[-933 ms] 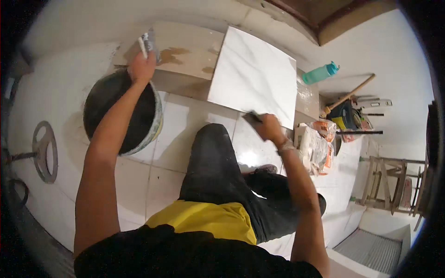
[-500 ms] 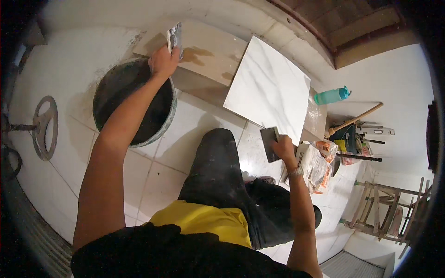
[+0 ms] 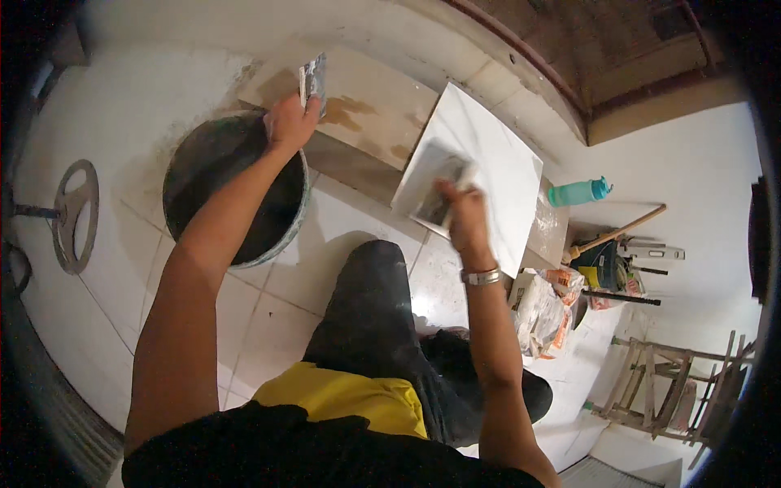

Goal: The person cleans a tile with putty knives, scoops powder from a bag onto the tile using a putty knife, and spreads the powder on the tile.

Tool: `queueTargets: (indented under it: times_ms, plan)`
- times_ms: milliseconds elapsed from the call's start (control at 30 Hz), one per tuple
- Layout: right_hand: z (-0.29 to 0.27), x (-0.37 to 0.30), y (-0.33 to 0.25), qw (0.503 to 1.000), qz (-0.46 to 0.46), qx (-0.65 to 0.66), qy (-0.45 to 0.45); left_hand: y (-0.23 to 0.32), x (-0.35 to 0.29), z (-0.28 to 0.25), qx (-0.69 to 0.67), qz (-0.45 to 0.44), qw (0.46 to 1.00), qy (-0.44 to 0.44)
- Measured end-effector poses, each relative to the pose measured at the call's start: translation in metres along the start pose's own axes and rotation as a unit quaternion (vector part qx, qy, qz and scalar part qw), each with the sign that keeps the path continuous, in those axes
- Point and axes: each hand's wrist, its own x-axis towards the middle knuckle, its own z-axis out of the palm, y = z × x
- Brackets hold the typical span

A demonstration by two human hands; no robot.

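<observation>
White, grey-veined tile [image 3: 504,167] on low beige ledge [image 3: 390,99], near edge jutting past it. Right hand [image 3: 465,218] closed around flat trowel [image 3: 438,180], motion-blurred, over tile's left part; cannot tell whether blade touches. Left hand [image 3: 290,124] gripping scraper [image 3: 316,75] beside ledge's brown stain [image 3: 346,112], forearm across dark bucket [image 3: 270,213]. Turquoise bottle [image 3: 576,193] just right of tile.

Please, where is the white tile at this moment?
In the head view, the tile lies on the ledge, mostly above and right of centre, left of the bottle, with the right hand partly covering it.
</observation>
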Motion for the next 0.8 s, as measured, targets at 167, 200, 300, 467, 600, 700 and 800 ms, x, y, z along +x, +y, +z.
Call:
queueTargets:
  times_ms: [167,200,300,467,600,700,800]
  plan:
    - [-0.001,0.061,-0.048,0.999,-0.01,-0.044,-0.011,-0.014,0.005,0.003,0.024,-0.014,1.0,-0.008]
    - [-0.008,0.088,-0.047,0.992,0.017,-0.118,-0.036,-0.011,0.005,0.004,0.018,-0.019,1.0,-0.005]
    - [-0.029,0.18,-0.041,0.924,-0.158,-0.342,0.069,-0.004,0.006,0.002,0.011,-0.042,0.998,-0.045]
    - [-0.011,0.277,-0.058,0.824,-0.226,-0.517,0.048,-0.002,-0.002,-0.001,-0.076,0.002,0.997,0.016]
    - [0.0,0.323,-0.042,0.754,-0.277,-0.596,0.012,-0.019,-0.002,0.009,-0.008,-0.034,0.999,-0.023]
    - [-0.035,0.356,-0.044,0.723,-0.289,-0.627,0.036,-0.001,0.002,0.009,-0.005,-0.021,1.0,-0.003]
    - [-0.006,0.333,-0.036,0.767,-0.19,-0.612,-0.002,-0.007,0.0,0.005,-0.036,-0.026,0.999,-0.014]
